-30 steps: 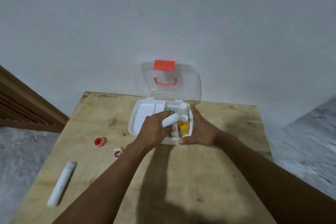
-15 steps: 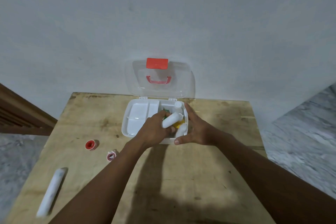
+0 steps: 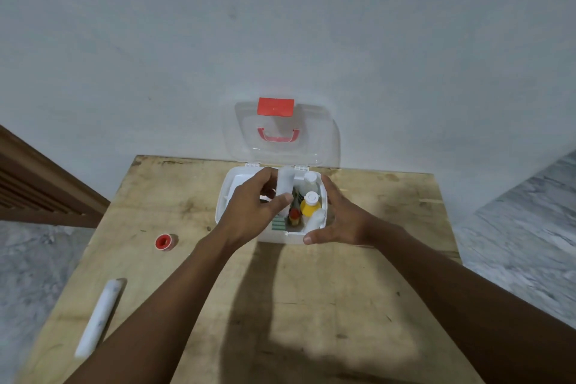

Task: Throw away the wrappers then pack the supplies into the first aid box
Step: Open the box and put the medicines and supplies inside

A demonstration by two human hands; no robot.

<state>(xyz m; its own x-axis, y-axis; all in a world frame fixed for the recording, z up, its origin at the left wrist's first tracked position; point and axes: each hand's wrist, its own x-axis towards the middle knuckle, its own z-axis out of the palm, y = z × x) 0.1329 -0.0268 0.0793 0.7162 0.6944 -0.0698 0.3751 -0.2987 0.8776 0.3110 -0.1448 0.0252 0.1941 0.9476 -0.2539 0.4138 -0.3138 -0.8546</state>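
A white first aid box (image 3: 223,209) stands open at the table's far edge, its clear lid (image 3: 321,140) with a red latch leaning on the wall. My left hand (image 3: 252,209) holds a white roll (image 3: 285,184) upright over the box's right compartment. My right hand (image 3: 346,221) cups the box's right front corner, fingers spread. Inside the compartment are a yellow bottle with a white cap (image 3: 310,204), a white bottle (image 3: 310,178), a small red-topped item (image 3: 294,216) and a green strip pack (image 3: 278,223).
A red tape roll (image 3: 162,241) lies on the wooden table (image 3: 311,305) left of the box. A long white wrapped roll (image 3: 98,316) lies near the table's left front edge. Wooden slats are at far left; grey floor on both sides.
My left hand has turned the white roll from lying slantwise to upright and lifted it toward the box's back. The small pinkish tape roll beside my left forearm is now hidden.
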